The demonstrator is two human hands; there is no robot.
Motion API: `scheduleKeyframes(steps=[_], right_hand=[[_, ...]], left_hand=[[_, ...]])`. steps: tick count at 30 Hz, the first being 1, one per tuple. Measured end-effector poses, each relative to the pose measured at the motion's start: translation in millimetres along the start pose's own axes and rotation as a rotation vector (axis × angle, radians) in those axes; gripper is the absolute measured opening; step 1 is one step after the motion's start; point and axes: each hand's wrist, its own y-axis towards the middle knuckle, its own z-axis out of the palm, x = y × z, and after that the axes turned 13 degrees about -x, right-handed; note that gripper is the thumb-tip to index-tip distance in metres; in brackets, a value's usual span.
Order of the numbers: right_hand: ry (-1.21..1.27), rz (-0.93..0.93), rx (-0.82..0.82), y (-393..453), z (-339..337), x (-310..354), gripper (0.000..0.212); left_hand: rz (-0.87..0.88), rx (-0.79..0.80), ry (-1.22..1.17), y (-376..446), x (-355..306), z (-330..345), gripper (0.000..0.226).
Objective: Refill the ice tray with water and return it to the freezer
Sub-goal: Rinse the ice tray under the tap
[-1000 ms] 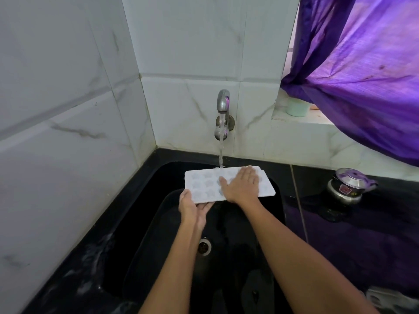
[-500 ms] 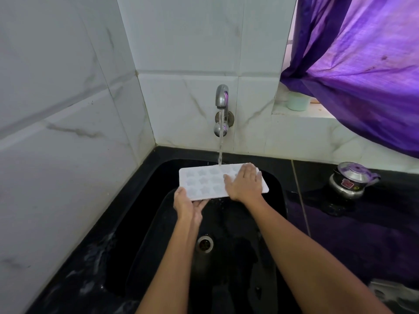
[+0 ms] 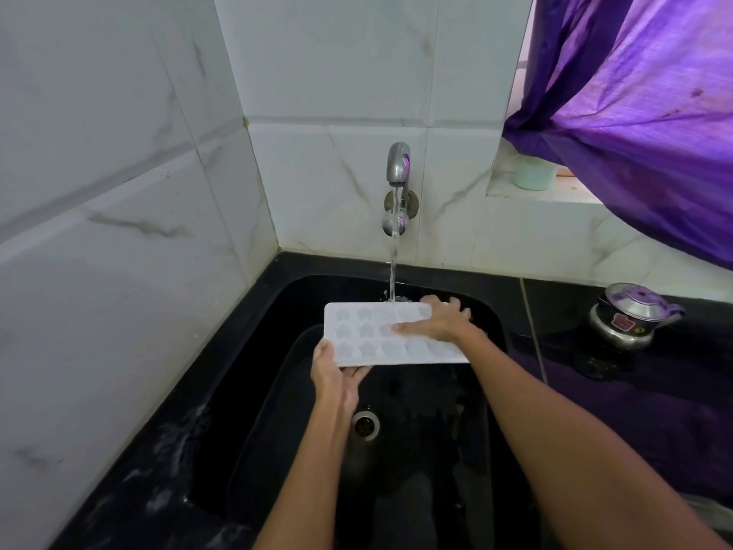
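Nearest the camera, two bare forearms reach out over a black sink with a round metal drain in its floor. The left hand sits just beyond the drain, gripping the near left corner of a white ice tray, thumb on the tray's left edge and fingers curled underneath. The tray is held level above the basin, its star-shaped pockets facing up (whether they hold much water is hard to tell). The right hand lies on top of the tray's right half, thumb stretched flat across the pockets toward the middle and fingers curling over the far edge. A thin stream of water falls from the metal tap on the tiled wall and strikes right at the tray's far edge, just left of the right hand's fingers. Off to the right a small steel pot stands on the dark counter, with a purple curtain hanging above and a pale green cup on the ledge behind
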Motion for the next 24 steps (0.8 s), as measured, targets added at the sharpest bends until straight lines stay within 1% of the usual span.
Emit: scheduleKeyframes(steps=[1, 3, 4, 6, 8, 11, 12, 14, 15, 17, 18, 19, 21, 24], right_hand=[[0.059, -0.004, -0.014, 4, -4, -1, 0.103], [0.168, -0.016, -0.117, 8, -10, -2, 0.082], [0.222, -0.008, -0.165, 9, -12, -2, 0.077], [0.28, 0.007, -0.244, 7, -13, -2, 0.075], [0.306, -0.02, -0.329, -1, -11, -3, 0.07], [0.327, -0.175, -0.532, -15, -5, -12, 0.057], [0.317, -0.236, -0.592, -20, -2, -17, 0.052], [0.272, -0.346, -0.678, -29, 5, -26, 0.045], [0.253, -0.39, -0.728, -33, 8, -30, 0.041], [0.245, -0.442, -0.827, -38, 13, -34, 0.038], [0.251, -0.462, -0.857, -41, 13, -35, 0.038], [0.246, -0.484, -0.872, -42, 12, -35, 0.039], [0.162, -0.491, -0.836, -43, 9, -36, 0.041], [0.04, -0.425, -0.678, -44, 3, -27, 0.041]], left_hand=[[0.0, 0.015, -0.006, 0, 2, -1, 0.035], [-0.007, 0.053, -0.033, 1, 4, -1, 0.035], [-0.011, 0.075, -0.033, 3, 4, 0, 0.034], [-0.048, 0.106, 0.012, 7, 1, 5, 0.034], [-0.168, 0.102, 0.036, 13, -3, 9, 0.046], [-0.411, 0.061, -0.077, 21, -8, 8, 0.082], [-0.475, 0.069, -0.116, 22, -11, 7, 0.086], [-0.533, 0.127, -0.161, 24, -16, 9, 0.08], [-0.536, 0.143, -0.155, 24, -18, 11, 0.073], [-0.523, 0.123, -0.108, 24, -18, 19, 0.051], [-0.501, 0.095, -0.083, 23, -16, 22, 0.044], [-0.477, 0.074, -0.076, 24, -14, 25, 0.042], [-0.388, 0.032, -0.055, 24, -10, 28, 0.044], [-0.263, 0.008, -0.064, 27, -9, 32, 0.045]])
